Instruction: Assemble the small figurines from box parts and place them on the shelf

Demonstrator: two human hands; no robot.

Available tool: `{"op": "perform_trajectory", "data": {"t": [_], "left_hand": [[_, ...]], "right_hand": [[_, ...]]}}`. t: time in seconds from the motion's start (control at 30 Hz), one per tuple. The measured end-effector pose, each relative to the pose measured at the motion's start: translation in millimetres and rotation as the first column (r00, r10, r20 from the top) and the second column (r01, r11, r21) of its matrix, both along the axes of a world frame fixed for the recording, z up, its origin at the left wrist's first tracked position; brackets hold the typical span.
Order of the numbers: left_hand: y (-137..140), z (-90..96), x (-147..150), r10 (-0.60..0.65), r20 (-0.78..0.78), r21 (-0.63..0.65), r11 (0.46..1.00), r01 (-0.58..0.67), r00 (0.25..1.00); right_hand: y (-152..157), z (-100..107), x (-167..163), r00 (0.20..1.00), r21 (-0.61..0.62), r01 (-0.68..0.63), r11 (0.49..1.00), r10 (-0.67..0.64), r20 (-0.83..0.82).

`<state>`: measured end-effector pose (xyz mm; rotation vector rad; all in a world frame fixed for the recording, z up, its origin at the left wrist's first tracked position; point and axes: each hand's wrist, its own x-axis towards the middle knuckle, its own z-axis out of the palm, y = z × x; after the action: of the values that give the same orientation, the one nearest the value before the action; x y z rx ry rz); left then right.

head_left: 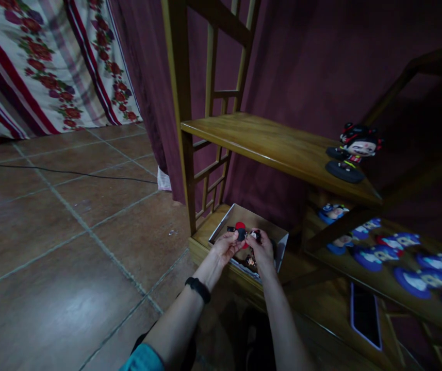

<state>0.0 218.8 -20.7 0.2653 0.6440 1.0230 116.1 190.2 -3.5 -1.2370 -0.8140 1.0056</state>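
Both hands are over a shallow white-edged cardboard box on the low wooden shelf. Between them is a small toy figurine with a dark round base. My left hand, closed, pinches the base. The fingers of my right hand are closed around the figurine's upper part, hiding much of it. Inside the box lie more figurine pieces, among them a red round base and another small figure below my hands.
On the upper shelf board stands a black-and-red figurine on a dark base. Several blue-based figurines stand on the right shelf. A phone lies lower right. A black cable crosses the tiled floor.
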Motion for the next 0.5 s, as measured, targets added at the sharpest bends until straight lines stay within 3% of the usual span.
{"op": "perform_trajectory", "data": {"t": [0.27, 0.5], "left_hand": [[-2.4, 0.2, 2.3, 0.018, 0.028, 0.036, 0.999, -0.019, 0.999], [-2.3, 0.0, 2.4, 0.004, 0.057, 0.039, 0.999, -0.006, 0.998]], "right_hand": [[-0.1, 1.4, -2.1, 0.997, 0.065, -0.019, 0.998, 0.013, 0.082], [2.0, -2.2, 0.3, 0.98, 0.048, -0.026, 0.999, 0.016, 0.201]]}}
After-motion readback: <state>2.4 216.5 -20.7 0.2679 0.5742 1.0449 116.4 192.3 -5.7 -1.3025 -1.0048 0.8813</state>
